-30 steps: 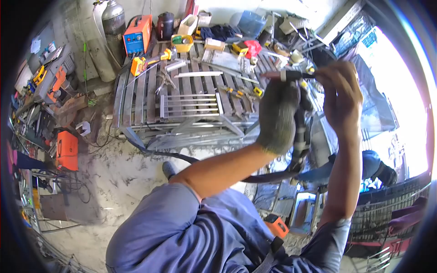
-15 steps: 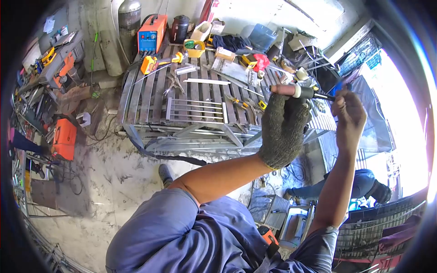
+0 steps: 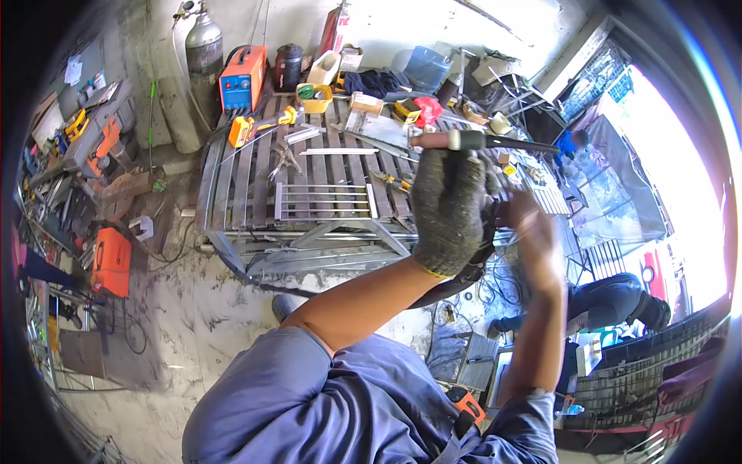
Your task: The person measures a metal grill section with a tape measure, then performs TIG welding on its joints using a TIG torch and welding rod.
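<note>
Grey-gloved, our left hand (image 3: 450,209) grips a torch (image 3: 470,141) before the slatted table (image 3: 246,185).
The glove (image 3: 448,228) partly hides it; our bare right hand (image 3: 535,241), alongside, is blurred, and we cannot tell whether it pinches anything. On the table's near edge lies a metal grille (image 3: 325,202); at its far left, an orange machine (image 3: 244,80).

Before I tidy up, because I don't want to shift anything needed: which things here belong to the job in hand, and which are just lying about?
Likely in the job: torch, in the gloved left hand; black hose; perhaps the gas bottle and orange machine, though I can't trace their connections.

Probably just lying about: yellow tub, blue tub, red plastic.
</note>
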`<control>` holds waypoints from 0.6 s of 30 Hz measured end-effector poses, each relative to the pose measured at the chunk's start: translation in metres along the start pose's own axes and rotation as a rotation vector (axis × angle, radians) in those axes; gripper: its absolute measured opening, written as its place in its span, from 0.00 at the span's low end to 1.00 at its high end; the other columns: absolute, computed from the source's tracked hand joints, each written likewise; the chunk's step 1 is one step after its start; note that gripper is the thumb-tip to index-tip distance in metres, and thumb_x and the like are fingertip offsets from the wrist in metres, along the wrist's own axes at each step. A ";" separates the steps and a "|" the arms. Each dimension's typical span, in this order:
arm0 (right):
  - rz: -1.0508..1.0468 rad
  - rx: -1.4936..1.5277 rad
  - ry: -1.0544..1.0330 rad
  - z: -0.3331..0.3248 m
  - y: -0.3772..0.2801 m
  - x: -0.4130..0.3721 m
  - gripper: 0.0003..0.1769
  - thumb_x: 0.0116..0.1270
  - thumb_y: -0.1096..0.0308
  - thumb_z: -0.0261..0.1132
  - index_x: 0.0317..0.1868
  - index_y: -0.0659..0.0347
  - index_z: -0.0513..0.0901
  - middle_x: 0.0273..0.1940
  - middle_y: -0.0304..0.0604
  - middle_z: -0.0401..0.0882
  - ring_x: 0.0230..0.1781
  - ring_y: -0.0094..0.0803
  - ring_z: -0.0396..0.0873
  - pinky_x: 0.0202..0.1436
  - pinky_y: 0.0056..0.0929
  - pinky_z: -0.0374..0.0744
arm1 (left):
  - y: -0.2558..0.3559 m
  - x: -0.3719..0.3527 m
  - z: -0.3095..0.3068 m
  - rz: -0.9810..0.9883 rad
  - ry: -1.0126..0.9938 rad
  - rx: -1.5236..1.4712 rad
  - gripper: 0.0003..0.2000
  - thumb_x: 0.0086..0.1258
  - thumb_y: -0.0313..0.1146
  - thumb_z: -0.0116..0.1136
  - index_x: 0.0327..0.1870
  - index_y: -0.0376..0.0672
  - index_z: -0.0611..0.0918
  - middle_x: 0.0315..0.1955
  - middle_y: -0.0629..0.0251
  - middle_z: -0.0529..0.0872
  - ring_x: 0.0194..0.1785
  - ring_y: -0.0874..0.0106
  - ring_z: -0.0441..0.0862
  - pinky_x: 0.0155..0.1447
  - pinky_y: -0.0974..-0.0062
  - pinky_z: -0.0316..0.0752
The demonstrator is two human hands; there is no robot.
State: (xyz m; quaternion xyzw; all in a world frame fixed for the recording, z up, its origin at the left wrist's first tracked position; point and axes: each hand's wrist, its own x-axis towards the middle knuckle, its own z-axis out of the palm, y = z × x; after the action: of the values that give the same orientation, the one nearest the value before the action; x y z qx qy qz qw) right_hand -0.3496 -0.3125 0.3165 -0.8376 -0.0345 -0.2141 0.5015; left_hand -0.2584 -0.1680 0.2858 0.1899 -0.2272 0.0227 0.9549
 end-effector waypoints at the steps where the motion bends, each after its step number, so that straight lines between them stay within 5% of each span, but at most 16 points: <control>1: 0.084 -0.126 -0.041 0.009 0.017 -0.019 0.24 0.86 0.54 0.71 0.62 0.70 0.83 0.50 0.40 0.87 0.48 0.24 0.82 0.53 0.26 0.80 | 0.001 0.004 -0.002 0.005 0.009 0.021 0.08 0.89 0.31 0.59 0.61 0.40 0.81 0.41 0.67 0.87 0.41 0.77 0.85 0.46 0.75 0.82; 5: 0.086 0.351 0.056 0.076 0.043 -0.055 0.20 0.85 0.59 0.72 0.61 0.67 0.79 0.36 0.31 0.82 0.31 0.16 0.76 0.34 0.20 0.73 | 0.002 0.009 0.000 -0.033 -0.065 0.073 0.08 0.89 0.31 0.61 0.60 0.40 0.80 0.42 0.66 0.88 0.41 0.77 0.85 0.49 0.74 0.83; 6: 0.024 0.312 0.177 0.083 0.049 -0.055 0.19 0.86 0.58 0.71 0.59 0.66 0.79 0.30 0.28 0.78 0.24 0.14 0.71 0.27 0.19 0.67 | -0.005 0.010 -0.011 -0.062 -0.141 0.195 0.15 0.91 0.37 0.59 0.68 0.39 0.79 0.51 0.62 0.90 0.50 0.73 0.88 0.57 0.71 0.84; 10: -0.086 0.355 0.343 0.066 0.045 -0.056 0.15 0.87 0.61 0.70 0.57 0.65 0.81 0.31 0.30 0.79 0.22 0.14 0.70 0.25 0.18 0.66 | -0.013 0.018 -0.038 -0.202 -0.238 0.243 0.30 0.93 0.51 0.52 0.84 0.39 0.70 0.73 0.55 0.83 0.72 0.65 0.84 0.77 0.61 0.78; 11: -0.109 0.287 0.371 0.062 0.040 -0.055 0.18 0.89 0.58 0.65 0.55 0.68 0.78 0.29 0.33 0.74 0.21 0.18 0.66 0.22 0.24 0.65 | -0.015 0.020 -0.040 -0.226 -0.229 0.226 0.30 0.93 0.50 0.52 0.85 0.39 0.70 0.74 0.55 0.82 0.73 0.65 0.84 0.77 0.61 0.78; 13: -0.116 0.310 0.357 0.058 0.056 -0.060 0.13 0.88 0.64 0.67 0.56 0.68 0.80 0.34 0.34 0.80 0.24 0.16 0.70 0.24 0.23 0.66 | -0.015 0.021 -0.042 -0.277 -0.202 0.192 0.29 0.93 0.48 0.51 0.85 0.39 0.70 0.75 0.55 0.81 0.73 0.65 0.83 0.77 0.63 0.78; 16: -0.007 0.312 0.178 0.079 0.084 -0.063 0.05 0.79 0.80 0.66 0.49 0.63 0.87 0.40 0.35 0.89 0.27 0.13 0.75 0.27 0.20 0.68 | -0.009 -0.007 -0.013 -0.053 -0.348 0.697 0.36 0.87 0.58 0.59 0.73 0.27 0.73 0.54 0.37 0.84 0.56 0.43 0.86 0.63 0.55 0.80; 18: 0.078 0.381 0.141 0.074 0.083 -0.065 0.06 0.78 0.82 0.66 0.48 0.63 0.87 0.38 0.33 0.89 0.26 0.13 0.75 0.26 0.19 0.68 | -0.006 -0.007 -0.011 -0.126 -0.327 0.732 0.39 0.85 0.58 0.60 0.74 0.25 0.71 0.58 0.31 0.83 0.60 0.39 0.85 0.65 0.52 0.79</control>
State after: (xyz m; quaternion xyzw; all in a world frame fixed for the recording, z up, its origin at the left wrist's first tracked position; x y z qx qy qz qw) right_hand -0.3617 -0.2801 0.1920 -0.7111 -0.0067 -0.2420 0.6601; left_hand -0.2593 -0.1688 0.2714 0.5322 -0.3407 0.0131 0.7749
